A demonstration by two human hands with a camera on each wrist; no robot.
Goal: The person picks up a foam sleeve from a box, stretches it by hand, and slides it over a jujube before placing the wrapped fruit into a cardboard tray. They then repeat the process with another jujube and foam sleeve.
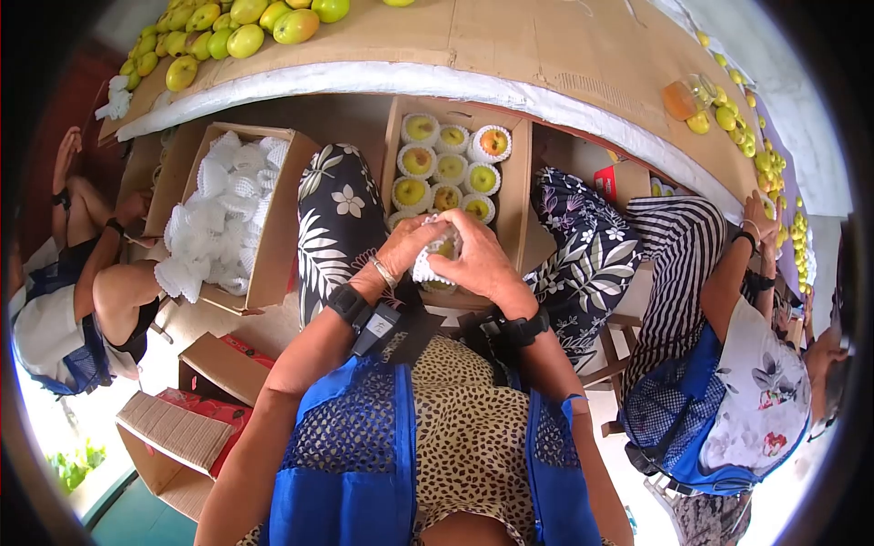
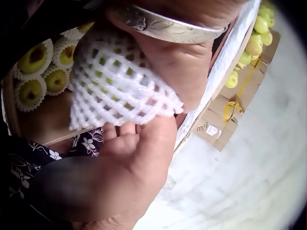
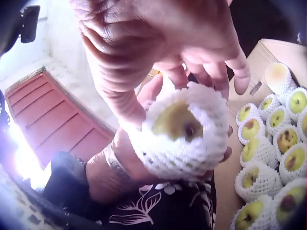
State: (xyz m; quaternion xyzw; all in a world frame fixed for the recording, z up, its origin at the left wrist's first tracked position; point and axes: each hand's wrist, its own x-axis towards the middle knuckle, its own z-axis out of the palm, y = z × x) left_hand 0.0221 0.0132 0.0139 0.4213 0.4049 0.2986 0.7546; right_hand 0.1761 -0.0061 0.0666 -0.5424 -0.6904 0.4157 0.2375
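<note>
The left hand (image 1: 405, 247) and right hand (image 1: 482, 262) curl round one foam-netted fruit (image 3: 178, 125), each grip spread to its girth.

Fruit (image 3: 172, 122) half hidden by its net (image 3: 192, 160)
The right-wrist view's top edge cuts off my right hand (image 3: 158, 43); the fruit covers part of my left hand (image 3: 125, 158). The label (image 2: 212, 130) seems too small for me to read.

Both hands (image 1: 480, 266) hold a netted apple (image 3: 184, 134) over the near end of a box (image 1: 516, 173) of apples (image 1: 450, 169). Left of that stands a box (image 1: 289, 182) of nets (image 1: 211, 218); nearer left, more boxes (image 1: 173, 432). The far surface (image 1: 510, 45) carries fruit (image 1: 244, 41) left and right.
</note>
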